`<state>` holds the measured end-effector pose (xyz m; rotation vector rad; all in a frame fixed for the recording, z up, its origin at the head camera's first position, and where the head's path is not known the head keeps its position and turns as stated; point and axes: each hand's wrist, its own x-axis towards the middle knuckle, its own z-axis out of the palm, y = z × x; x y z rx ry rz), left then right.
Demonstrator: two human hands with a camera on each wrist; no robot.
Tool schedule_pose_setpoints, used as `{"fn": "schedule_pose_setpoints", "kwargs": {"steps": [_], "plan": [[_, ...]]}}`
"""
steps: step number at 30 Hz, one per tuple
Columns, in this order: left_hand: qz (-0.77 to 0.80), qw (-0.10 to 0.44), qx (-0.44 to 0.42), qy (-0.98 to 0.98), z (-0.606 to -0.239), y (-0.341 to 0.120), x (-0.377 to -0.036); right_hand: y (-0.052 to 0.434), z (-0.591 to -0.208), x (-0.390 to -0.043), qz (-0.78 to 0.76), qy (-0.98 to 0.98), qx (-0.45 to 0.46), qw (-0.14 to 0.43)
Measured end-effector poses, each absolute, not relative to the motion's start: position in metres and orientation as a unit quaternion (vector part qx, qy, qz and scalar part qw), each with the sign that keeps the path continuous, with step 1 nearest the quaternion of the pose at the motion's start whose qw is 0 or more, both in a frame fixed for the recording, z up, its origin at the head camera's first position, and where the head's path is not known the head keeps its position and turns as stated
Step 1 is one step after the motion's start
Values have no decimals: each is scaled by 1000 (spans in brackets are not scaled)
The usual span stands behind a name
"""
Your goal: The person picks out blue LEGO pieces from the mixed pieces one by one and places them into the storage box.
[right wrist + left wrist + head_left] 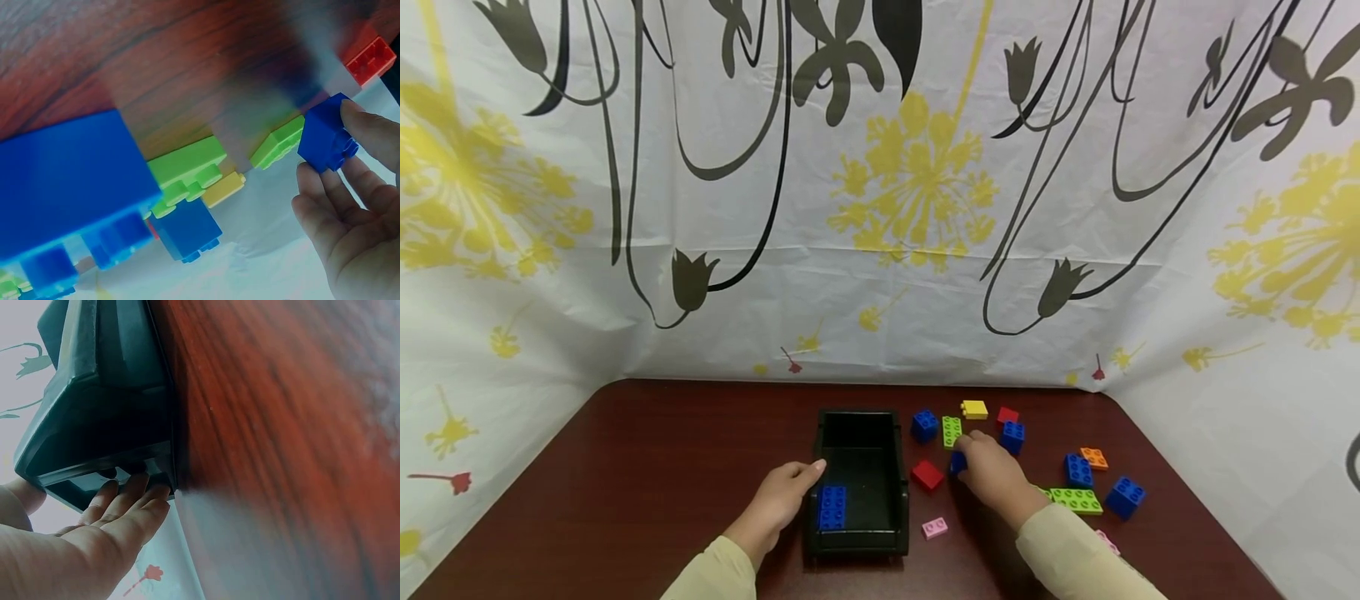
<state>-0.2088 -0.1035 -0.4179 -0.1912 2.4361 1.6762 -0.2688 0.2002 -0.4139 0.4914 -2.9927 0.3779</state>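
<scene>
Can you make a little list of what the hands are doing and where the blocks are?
left hand: fingers rest against the left side of the black tray
right hand: pinches a small blue block
in the tray: one blue block
beside the tray: red block and pink block on the table
further right: more blue blocks, green, orange, yellow and red ones, spread out
</scene>
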Motion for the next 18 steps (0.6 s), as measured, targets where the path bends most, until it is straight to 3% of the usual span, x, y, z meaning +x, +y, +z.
{"fn": "schedule_pose_setpoints", "kwargs": {"steps": [18], "plan": [[567,89,-56,817,-418,-104,-209,193,-402,-253,157,-971,158,81]]}}
